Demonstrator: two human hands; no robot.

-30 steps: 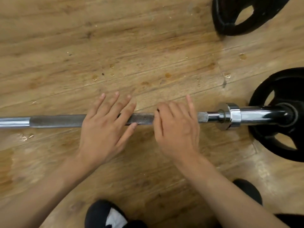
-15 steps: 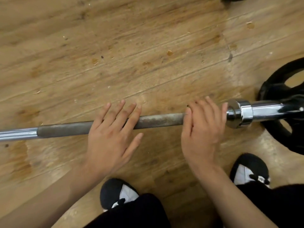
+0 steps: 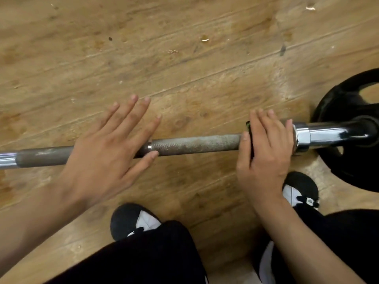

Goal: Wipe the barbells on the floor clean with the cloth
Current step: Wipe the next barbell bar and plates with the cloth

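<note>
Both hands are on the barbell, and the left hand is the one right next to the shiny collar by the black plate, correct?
Not quite. The head view shows both hands on the barbell, but the right hand is the one next to the shiny collar by the black plate; the left hand lies flat farther along.

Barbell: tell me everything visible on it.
The barbell lies across the wooden floor, running left to right. Its middle is dull grey knurled metal with pale scuffs; the far-left stretch and right sleeve are shiny chrome. A black weight plate sits on the right end. The left hand rests flat on it; the right hand wraps it beside the collar, over a dark cloth.
</note>
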